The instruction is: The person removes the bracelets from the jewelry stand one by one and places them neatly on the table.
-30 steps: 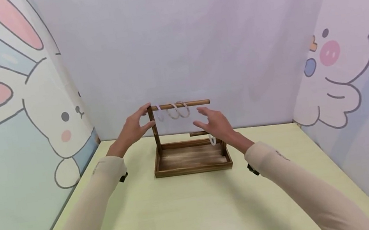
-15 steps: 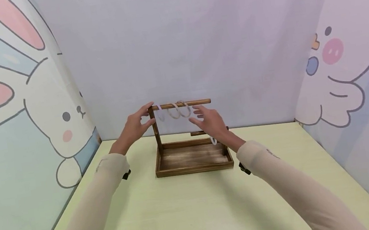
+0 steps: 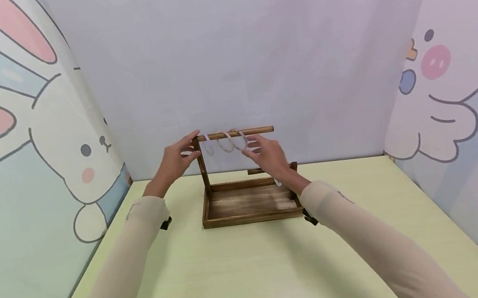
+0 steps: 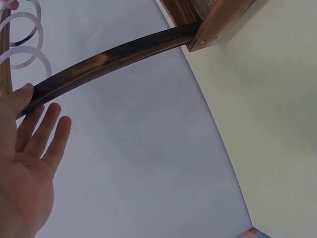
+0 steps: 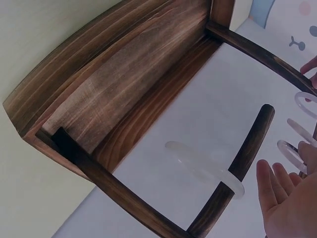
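Since the earlier frame, my right hand (image 3: 271, 157) has moved left to the end ring (image 5: 284, 152), which hangs on the upper bar (image 3: 259, 130); I can't tell whether it pinches. My left hand (image 3: 171, 162) grips the post (image 4: 114, 57). I read this as reaching; next calls for a secure pinch, then sliding along the bar.

The bangle stand (image 3: 253, 218) is showing dark brown wood grain, lighter across its tray floor (image 5: 124, 84). The leftmost bangle (image 4: 27, 50) is looking pale lilac, the lower-bar bangle (image 5: 200, 167) milky white. The tabletop (image 3: 247, 275) is appearing pale yellow-green, the sleeves (image 3: 370, 237) beige; the printed rabbit (image 3: 64, 135) is displaying white, grey-outlined, with pink inner ears.
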`<state>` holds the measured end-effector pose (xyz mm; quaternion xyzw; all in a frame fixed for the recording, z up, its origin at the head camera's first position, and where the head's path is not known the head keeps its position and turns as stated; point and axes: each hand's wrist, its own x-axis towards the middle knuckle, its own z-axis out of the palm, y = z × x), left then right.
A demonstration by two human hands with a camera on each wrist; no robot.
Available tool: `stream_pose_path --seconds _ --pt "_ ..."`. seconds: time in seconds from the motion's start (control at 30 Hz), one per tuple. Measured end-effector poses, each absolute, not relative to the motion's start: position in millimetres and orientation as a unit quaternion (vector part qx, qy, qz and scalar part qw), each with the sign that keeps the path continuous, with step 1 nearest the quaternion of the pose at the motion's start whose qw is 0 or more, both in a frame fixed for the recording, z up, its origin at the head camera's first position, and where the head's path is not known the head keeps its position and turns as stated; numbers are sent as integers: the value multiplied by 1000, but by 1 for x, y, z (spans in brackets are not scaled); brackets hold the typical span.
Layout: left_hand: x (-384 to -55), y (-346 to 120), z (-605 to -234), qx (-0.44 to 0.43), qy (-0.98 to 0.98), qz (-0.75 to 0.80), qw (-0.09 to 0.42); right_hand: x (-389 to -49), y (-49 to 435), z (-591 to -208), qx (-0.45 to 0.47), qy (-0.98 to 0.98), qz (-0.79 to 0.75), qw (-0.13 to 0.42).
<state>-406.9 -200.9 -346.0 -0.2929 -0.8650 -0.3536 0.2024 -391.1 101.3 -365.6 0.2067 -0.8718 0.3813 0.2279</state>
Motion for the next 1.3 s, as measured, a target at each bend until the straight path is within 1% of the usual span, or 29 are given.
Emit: stream_pose_path --seconds 0.53,0.9,1.07,1.3 --pt "-413 -200 -346 -270 -857 -391 199 -394 92 -362 188 -871 384 242" --pt "-412 -200 -352 -271 -861 -378 207 -387 89 -365 181 -861 413 237" --pt "-412 -201 -354 -264 -865 -374 204 -387 89 -366 186 -862 412 229" --pt "-414 -199 -352 -264 -866 -376 199 -388 93 -360 173 -865 410 232"
